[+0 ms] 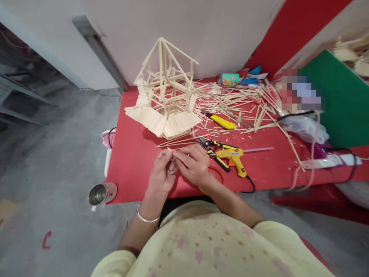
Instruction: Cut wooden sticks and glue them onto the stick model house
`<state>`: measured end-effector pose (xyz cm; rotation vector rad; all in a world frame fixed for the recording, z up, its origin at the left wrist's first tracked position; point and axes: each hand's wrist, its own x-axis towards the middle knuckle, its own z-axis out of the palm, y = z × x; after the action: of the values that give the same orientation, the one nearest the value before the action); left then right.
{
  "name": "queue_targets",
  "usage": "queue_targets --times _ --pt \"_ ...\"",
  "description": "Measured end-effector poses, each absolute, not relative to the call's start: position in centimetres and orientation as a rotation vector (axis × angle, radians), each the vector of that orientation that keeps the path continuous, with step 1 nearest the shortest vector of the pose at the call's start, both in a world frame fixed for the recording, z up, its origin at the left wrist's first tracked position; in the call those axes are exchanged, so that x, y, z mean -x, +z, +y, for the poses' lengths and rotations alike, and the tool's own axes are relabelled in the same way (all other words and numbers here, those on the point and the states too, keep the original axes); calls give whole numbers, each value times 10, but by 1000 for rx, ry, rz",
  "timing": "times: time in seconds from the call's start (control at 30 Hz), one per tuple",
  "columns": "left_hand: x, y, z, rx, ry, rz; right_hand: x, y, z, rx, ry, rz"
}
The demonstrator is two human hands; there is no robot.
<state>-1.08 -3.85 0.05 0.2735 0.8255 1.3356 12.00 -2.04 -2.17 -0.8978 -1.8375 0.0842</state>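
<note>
My left hand [163, 169] and my right hand [193, 164] meet at the front of the red table, their fingertips pinched together. Between them shows the pale tip of a small wooden stick piece [169, 149]; most of it is hidden by the fingers. Just beyond stands a pavilion-like model [163, 86] built of thin wooden sticks, with an open pointed roof frame and slatted lower panels. Thin loose sticks [175, 142] lie between the model and my hands. Right of my right hand are black-and-yellow pliers [220, 161] and a yellow glue gun [235, 158] with a glue stick in its back.
A yellow utility knife [221, 120] lies among scattered sticks [230, 102]. A green board [337, 104], plastic bags [307, 129] and a white power strip [331, 161] occupy the right side. A metal mug [103, 193] is at the front left corner. The wall [184, 30] stands behind the table [129, 165].
</note>
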Motion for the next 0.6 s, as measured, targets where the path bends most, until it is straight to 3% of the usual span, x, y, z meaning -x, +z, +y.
queue_targets --times 0.2,0.47,0.6 --pt "-10 -8 -42 -359 1270 842 -198 -34 -62 1178 205 -1813" --pt "-37 -25 -51 -374 1208 915 -297 -61 -99 1788 -116 -1655" --pt "-48 -27 -54 -382 1184 924 -298 -67 -98 2104 -62 -1688"
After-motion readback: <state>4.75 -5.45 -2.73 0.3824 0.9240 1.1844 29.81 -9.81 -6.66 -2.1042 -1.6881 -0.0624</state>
